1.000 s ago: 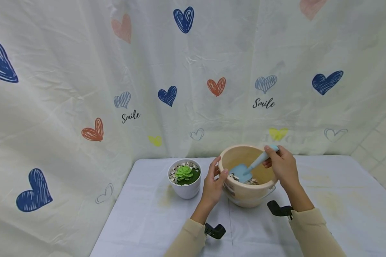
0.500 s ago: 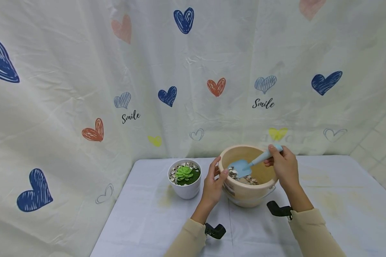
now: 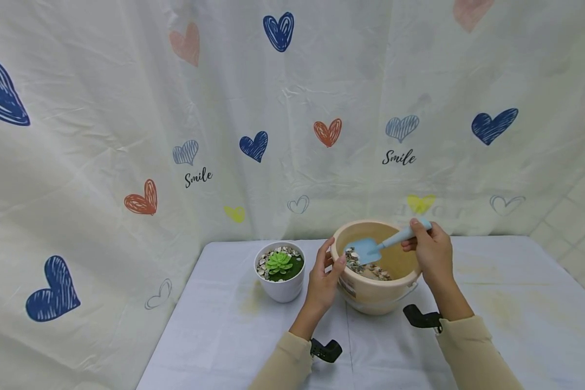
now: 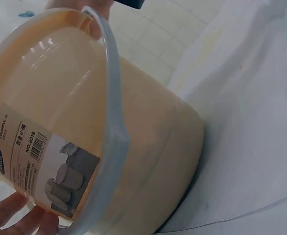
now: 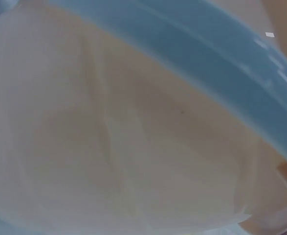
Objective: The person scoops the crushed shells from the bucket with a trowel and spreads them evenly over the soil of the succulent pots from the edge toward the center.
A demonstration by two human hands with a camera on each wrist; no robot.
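Observation:
A cream-coloured bucket (image 3: pixel 375 297) stands on the table, with small stones and shell-like bits (image 3: pixel 377 272) in it. My left hand (image 3: pixel 323 280) holds its left side at the rim; in the left wrist view the fingertips (image 4: pixel 23 218) lie by the printed label (image 4: pixel 40 154). My right hand (image 3: pixel 433 252) grips the handle of a light blue hand shovel (image 3: pixel 365 251). The shovel's blade is inside the bucket, over the stones, with some stones at its left edge. The right wrist view is filled by the pale bucket wall (image 5: pixel 133 127).
Left of the bucket stands a white pot (image 3: pixel 285 292) with a green succulent (image 3: pixel 279 262) and pebbles. A grey bail handle (image 4: pixel 115 107) hangs along the bucket's side. Behind the white-covered table (image 3: pixel 214 325) hangs a curtain (image 3: pixel 341 70) printed with hearts.
My right hand has shifted slightly right, drawing the shovel's grip along. The blade has tilted and lifted a little, and more stones show beneath it. My left hand stays at the bucket.

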